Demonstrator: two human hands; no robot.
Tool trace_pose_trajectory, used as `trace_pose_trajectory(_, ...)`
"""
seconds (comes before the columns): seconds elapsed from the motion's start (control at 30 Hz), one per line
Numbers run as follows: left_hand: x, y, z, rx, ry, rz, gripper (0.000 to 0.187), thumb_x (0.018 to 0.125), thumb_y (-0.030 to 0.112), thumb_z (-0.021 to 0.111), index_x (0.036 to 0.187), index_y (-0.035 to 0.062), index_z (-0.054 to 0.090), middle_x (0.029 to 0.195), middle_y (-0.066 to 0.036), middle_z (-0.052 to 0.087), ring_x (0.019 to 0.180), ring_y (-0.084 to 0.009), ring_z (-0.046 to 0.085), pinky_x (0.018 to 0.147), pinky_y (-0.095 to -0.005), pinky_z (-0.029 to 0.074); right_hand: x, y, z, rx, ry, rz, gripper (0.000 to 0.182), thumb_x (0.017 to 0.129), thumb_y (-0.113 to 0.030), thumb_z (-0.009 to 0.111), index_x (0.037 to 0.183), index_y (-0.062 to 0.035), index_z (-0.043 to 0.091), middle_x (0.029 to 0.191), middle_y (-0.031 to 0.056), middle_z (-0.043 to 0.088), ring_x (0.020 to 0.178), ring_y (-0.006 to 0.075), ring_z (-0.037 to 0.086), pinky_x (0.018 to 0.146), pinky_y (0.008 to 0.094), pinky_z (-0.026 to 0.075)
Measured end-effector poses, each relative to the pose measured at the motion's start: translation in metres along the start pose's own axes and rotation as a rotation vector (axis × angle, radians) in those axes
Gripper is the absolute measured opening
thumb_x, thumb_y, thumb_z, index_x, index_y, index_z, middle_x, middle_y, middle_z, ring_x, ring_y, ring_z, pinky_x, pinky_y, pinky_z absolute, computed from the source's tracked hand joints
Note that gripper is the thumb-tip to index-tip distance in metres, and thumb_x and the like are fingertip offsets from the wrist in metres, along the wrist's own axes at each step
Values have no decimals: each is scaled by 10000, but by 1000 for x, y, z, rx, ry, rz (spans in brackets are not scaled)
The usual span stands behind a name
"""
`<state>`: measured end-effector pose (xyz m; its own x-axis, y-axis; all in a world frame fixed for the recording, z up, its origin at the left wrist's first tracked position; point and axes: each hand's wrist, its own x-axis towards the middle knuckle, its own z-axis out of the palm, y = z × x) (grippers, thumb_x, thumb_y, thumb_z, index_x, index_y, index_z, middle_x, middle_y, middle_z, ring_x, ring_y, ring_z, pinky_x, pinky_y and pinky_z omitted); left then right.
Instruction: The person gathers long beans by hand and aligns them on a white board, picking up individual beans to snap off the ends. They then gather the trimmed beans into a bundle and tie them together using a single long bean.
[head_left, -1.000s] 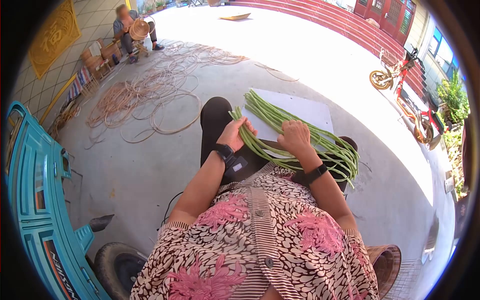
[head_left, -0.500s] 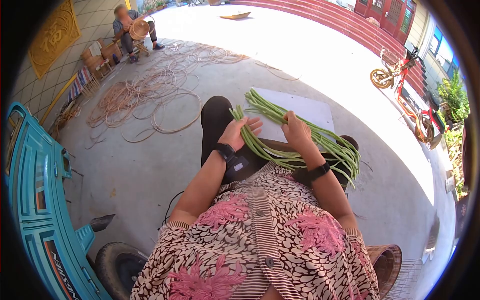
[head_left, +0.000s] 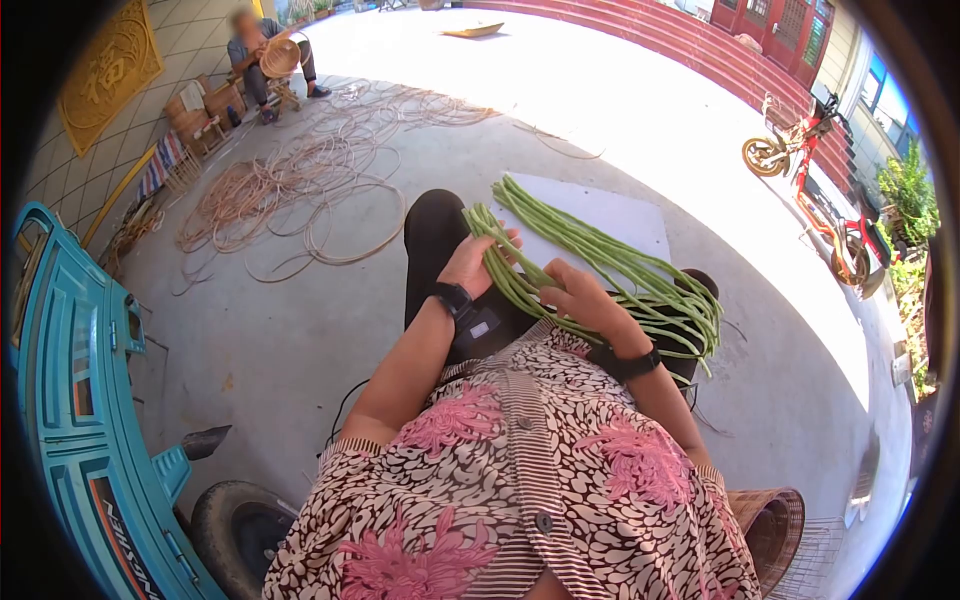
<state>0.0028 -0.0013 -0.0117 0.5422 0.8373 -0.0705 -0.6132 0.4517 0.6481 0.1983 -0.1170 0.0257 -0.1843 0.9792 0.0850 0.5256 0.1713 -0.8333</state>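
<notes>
My left hand (head_left: 467,267) is wrapped around one end of a bundle of green long beans (head_left: 512,283), the cut tips poking out above the fingers. Curled over the middle of that bundle is my right hand (head_left: 583,300), thumb and fingers closed on the beans. A second bunch of long beans (head_left: 575,232) lies beyond it across a white board (head_left: 632,212). The beans' far ends droop together over my right knee.
Coils of cane strips (head_left: 260,190) spread over the concrete ahead to the left, near a seated person (head_left: 270,60) holding a basket. A teal vehicle (head_left: 85,400) stands at left, a red motorbike (head_left: 815,190) at right. A woven basket (head_left: 775,535) is beside me.
My right hand has moved left and toward me, from the bunch on the board to the bundle in my left hand. My left hand keeps its hold.
</notes>
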Motion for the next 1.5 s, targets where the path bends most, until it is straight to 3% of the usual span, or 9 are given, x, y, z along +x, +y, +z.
trace_pose_trajectory(0.4, 2, -1, -1, 7, -95, 38, 416, 942, 144, 583, 1334, 72, 461, 923, -38, 548, 842, -151, 562, 772, -321, 484, -7, -2, 2, 85, -51, 19, 217, 929, -196, 560, 974, 15, 562, 779, 74, 645, 620, 139, 607, 591, 283, 499)
trace_pose_trajectory(0.67, -6, 1, 10, -62, 4, 29, 226, 957, 146, 549, 1166, 73, 499, 973, -66, 589, 897, -200, 596, 868, -422, 507, -11, -8, -2, 154, -36, 99, 192, 943, -184, 556, 943, 6, 581, 773, 42, 626, 634, 111, 593, 609, 253, 494)
trace_pose_trajectory(0.77, 1, -3, -4, -85, -58, 44, 162, 962, 153, 544, 1100, 78, 502, 991, -76, 597, 934, -225, 605, 898, -443, 508, -7, 4, -2, -145, 174, -110, 184, 952, -191, 553, 941, -12, 597, 753, 29, 623, 600, 96, 572, 566, 242, 470)
trace_pose_trajectory(0.87, 10, -5, -19, -55, -109, 39, 161, 970, 158, 531, 1101, 69, 501, 1060, -103, 601, 1014, -252, 603, 943, -452, 496, -4, 2, -1, 111, 314, -5, 237, 941, -256, 566, 1023, -37, 606, 723, 71, 655, 603, 150, 630, 582, 301, 487)
trace_pose_trajectory(0.97, 1, 0, -3, -38, -95, 28, 188, 983, 166, 508, 1124, 42, 500, 1167, -139, 586, 1108, -280, 580, 975, -456, 484, -5, -10, -2, 50, 309, 98, 224, 932, -269, 571, 998, -59, 612, 682, 74, 644, 617, 195, 638, 597, 331, 484)
trace_pose_trajectory(1.2, -13, 9, 19, -38, -174, -12, 244, 1002, 180, 466, 1171, 4, 479, 1290, -172, 543, 1209, -316, 532, 989, -454, 478, -1, -5, 5, -253, 238, 36, 234, 928, -312, 561, 948, -83, 610, 664, 98, 642, 642, 288, 636, 618, 400, 478)
trace_pose_trajectory(1.37, -6, 4, 10, -8, -243, 35, 191, 995, 182, 495, 1110, 29, 485, 1012, -69, 601, 985, -224, 596, 986, -419, 468, 1, 1, 7, -314, 182, 63, 278, 911, -348, 583, 990, -87, 638, 748, 126, 657, 736, 323, 642, 673, 434, 476)
trace_pose_trajectory(1.47, 0, 2, 4, -101, -281, 9, 165, 986, 199, 531, 1053, 52, 495, 847, -7, 551, 840, -158, 569, 979, -400, 459, -5, -6, 6, -433, 318, -213, 362, 872, -385, 627, 1073, -85, 617, 885, 152, 668, 816, 332, 645, 716, 428, 478)
trace_pose_trajectory(1.5, -1, 4, 6, -143, -286, -18, 160, 982, 205, 543, 1034, 60, 499, 800, 11, 527, 797, -139, 553, 976, -393, 456, -6, -10, 6, -356, 262, -165, 406, 848, -407, 645, 1089, -83, 604, 911, 153, 666, 834, 333, 645, 725, 425, 478)
